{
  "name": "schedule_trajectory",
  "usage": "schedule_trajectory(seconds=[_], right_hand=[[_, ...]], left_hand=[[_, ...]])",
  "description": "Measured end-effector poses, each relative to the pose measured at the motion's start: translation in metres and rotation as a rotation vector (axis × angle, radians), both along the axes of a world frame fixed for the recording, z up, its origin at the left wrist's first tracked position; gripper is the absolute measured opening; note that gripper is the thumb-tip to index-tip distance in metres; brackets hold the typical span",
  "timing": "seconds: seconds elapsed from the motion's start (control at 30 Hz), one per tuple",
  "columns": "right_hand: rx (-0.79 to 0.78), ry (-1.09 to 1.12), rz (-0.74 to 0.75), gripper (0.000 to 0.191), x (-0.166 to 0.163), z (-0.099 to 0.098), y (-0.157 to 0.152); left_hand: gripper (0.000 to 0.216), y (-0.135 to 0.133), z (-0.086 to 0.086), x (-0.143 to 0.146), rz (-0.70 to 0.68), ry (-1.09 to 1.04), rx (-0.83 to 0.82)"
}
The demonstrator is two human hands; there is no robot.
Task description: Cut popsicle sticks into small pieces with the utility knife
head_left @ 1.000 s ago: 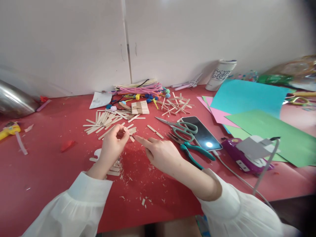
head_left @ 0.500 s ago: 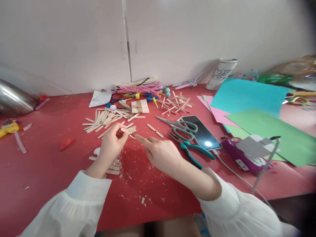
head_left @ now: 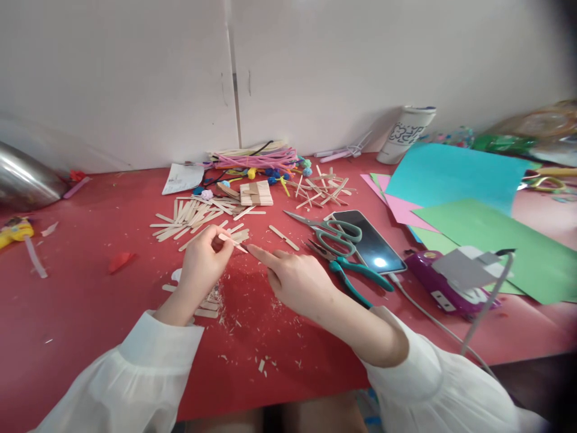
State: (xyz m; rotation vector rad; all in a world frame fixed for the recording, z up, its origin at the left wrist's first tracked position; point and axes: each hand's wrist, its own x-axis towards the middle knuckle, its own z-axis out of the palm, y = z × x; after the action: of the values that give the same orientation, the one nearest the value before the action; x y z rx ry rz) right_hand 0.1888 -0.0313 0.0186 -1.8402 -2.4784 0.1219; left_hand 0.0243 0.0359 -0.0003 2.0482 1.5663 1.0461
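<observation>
My left hand [head_left: 202,264] pinches a short piece of wooden craft stick [head_left: 233,242] just above the red table [head_left: 90,300]. My right hand [head_left: 293,278] rests beside it with the index finger stretched out, its tip touching or almost touching the stick's end; its other fingers curl in with nothing visible in them. A loose pile of craft sticks [head_left: 189,216] lies just beyond my left hand. Wood shavings and cut stick pieces [head_left: 211,304] lie under and in front of my hands.
Green scissors [head_left: 331,231], teal pliers [head_left: 351,273] and a phone [head_left: 372,243] lie right of my right hand. A purple glue gun [head_left: 451,276] with its cord sits further right, by coloured paper sheets [head_left: 451,180]. Pipe cleaners [head_left: 256,161], a stick block [head_left: 256,193] and a cup [head_left: 406,133] stand behind.
My left hand has turned the short stick piece so that it points toward my right index finger. Both hands have stayed in about the same place.
</observation>
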Motion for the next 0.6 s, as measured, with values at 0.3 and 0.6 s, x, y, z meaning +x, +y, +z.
schedule_trajectory(seconds=[0.3, 0.6], right_hand=[[-0.015, 0.013, -0.001, 0.056, -0.0004, 0.001, -0.0003], [-0.019, -0.11, -0.006, 0.063, -0.0069, 0.0007, -0.0056]], left_hand=[[0.007, -0.0009, 0.0004, -0.0004, 0.016, 0.024, -0.018], [0.007, 0.0009, -0.0012, -0.0017, -0.001, 0.025, -0.014]])
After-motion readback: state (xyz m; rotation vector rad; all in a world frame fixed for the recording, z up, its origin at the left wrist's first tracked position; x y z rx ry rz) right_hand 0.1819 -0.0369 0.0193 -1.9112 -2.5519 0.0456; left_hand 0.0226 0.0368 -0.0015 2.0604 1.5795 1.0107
